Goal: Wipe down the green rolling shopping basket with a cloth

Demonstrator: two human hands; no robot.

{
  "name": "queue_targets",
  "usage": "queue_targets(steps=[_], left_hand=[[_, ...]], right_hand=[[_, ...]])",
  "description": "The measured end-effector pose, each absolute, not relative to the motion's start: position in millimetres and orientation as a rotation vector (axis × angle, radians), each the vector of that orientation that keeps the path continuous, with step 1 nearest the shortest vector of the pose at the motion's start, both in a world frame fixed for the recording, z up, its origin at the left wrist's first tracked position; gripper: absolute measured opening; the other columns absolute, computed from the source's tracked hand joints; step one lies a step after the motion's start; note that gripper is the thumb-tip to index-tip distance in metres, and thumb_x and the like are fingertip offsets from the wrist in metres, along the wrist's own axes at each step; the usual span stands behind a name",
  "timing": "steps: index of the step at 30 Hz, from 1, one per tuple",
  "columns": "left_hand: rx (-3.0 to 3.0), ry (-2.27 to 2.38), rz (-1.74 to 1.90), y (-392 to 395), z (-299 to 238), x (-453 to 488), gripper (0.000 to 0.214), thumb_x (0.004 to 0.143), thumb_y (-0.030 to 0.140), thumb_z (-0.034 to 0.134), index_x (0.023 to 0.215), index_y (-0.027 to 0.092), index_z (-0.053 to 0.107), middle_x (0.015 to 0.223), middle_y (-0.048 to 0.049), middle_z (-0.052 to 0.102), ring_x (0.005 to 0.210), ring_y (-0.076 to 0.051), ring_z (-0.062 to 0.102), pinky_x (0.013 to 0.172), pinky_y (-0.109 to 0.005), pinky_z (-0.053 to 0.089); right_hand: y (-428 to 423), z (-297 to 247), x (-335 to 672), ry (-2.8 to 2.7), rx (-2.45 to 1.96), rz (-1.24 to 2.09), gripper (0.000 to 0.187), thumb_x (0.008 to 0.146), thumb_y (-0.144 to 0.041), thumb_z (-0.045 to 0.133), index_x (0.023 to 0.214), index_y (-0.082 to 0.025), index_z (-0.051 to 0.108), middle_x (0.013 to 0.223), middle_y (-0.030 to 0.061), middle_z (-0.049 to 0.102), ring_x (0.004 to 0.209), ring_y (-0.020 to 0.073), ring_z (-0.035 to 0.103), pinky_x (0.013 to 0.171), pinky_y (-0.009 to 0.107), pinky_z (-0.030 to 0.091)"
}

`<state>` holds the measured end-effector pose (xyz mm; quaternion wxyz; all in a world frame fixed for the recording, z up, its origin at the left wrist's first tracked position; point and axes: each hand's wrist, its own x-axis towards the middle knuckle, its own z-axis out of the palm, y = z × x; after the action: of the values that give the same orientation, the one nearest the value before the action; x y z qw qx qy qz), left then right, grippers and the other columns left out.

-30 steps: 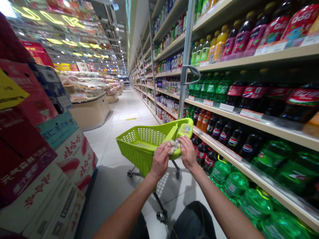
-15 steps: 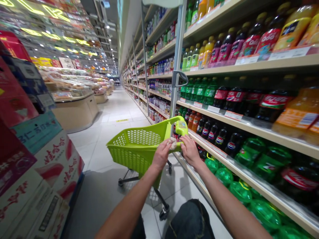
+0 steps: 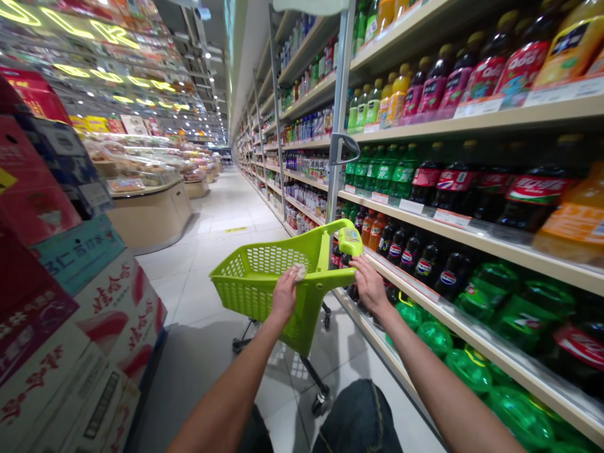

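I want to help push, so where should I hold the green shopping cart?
Probably by its handle, coming from the outer side, away from the basket. It juts out beyond the basket and stands higher, with a gap between them to curl around. The near end is likely easiest to reach; the person's right hand is there.
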<state>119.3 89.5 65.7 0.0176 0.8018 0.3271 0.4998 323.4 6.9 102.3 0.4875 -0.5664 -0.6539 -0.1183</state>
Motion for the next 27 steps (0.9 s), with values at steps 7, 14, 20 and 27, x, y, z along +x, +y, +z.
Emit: queue_targets(steps=[7,14,20,27], left_hand=[[2.672,0.555,1.498,62,96,186,0.031,0.085,0.015,0.037,0.111,0.017,0.054,0.119,-0.0099,0.055,0.113,-0.018,0.048,0.096,-0.037,0.042],[2.489,1.025,1.503,103,59,128,0.032,0.081,0.01,0.039,0.105,0.018,0.057,0.112,-0.01,0.059,0.107,-0.02,0.053,0.093,-0.041,0.045],[2.639,0.738,1.48,102,57,163,0.034,0.081,0.01,0.038,0.111,0.017,0.053,0.12,-0.0112,0.053,0.114,-0.02,0.046,0.096,-0.039,0.041],[2.551,1.137,1.44,138,21,93,0.039,0.077,0.002,0.037,0.108,0.016,0.055,0.116,-0.0116,0.056,0.112,-0.02,0.048,0.095,-0.042,0.042]], right_hand=[[10,97,327,-1.563,-1.356,-0.268,0.038,0.083,-0.026,0.033,0.108,-0.017,0.06,0.117,0.0073,0.057,0.12,0.0215,0.042,0.101,0.045,0.034],[13,111,340,-1.587,-1.431,-0.376,0.033,0.082,-0.026,0.034,0.091,-0.018,0.065,0.104,0.0071,0.064,0.108,0.0208,0.052,0.096,0.04,0.038],[22,123,311,-1.878,-1.7,-0.487,0.027,0.08,-0.022,0.04,0.096,-0.02,0.062,0.099,0.0053,0.065,0.099,0.0217,0.055,0.102,0.049,0.018],[31,110,307,-1.871,-1.804,-0.6,0.029,0.078,-0.022,0.044,0.102,-0.018,0.06,0.103,0.0087,0.062,0.102,0.024,0.049,0.103,0.049,0.012]])
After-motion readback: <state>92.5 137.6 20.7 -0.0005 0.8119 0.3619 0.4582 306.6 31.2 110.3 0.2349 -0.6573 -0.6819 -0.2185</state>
